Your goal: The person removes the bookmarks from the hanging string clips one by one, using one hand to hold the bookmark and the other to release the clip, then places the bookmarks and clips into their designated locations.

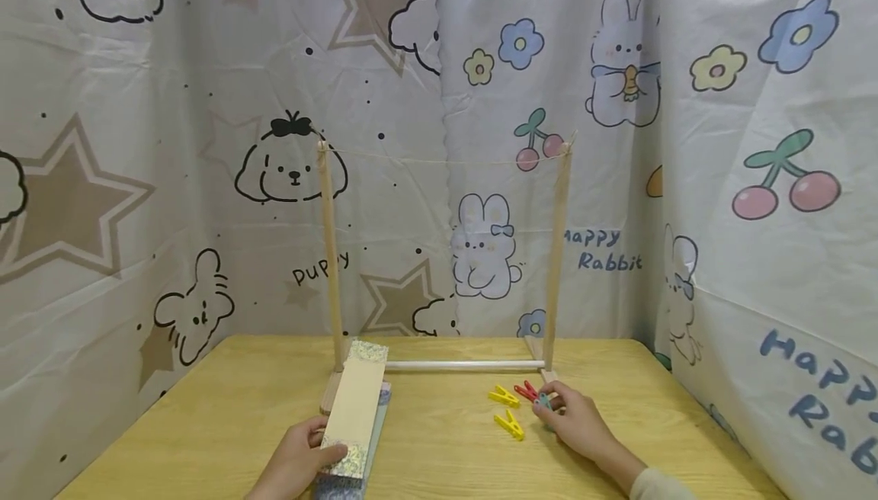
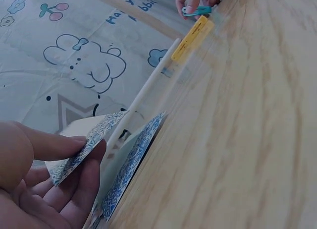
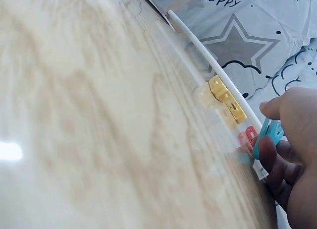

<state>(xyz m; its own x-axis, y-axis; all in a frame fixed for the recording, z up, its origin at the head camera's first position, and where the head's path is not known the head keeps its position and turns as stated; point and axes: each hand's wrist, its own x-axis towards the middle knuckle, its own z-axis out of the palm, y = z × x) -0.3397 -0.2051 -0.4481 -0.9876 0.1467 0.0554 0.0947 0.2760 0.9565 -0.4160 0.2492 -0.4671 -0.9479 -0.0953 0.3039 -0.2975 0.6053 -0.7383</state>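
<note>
My left hand (image 1: 293,456) pinches the near end of a cream paper strip (image 1: 357,401) with patterned ends, thumb on top and fingers beneath. The left wrist view shows the held strip's blue-and-white end (image 2: 94,142) lifted off the table. Below it lies a pale green strip (image 1: 376,431) with a blue patterned border, partly covered. At the right, my right hand (image 1: 579,422) pinches a teal clothespin (image 3: 264,138) between thumb and fingers, close to the tabletop. Beside it lies a red clothespin (image 1: 526,391). Two yellow clothespins, one farther (image 1: 504,395) and one nearer (image 1: 510,424), rest to its left.
Behind the hands stands a wooden frame: a left post (image 1: 331,256), a right post (image 1: 559,256), a thin string (image 1: 425,161) between their tops and a white rod (image 1: 466,365) low down. A printed curtain (image 1: 405,225) hangs behind the wooden table (image 1: 439,454).
</note>
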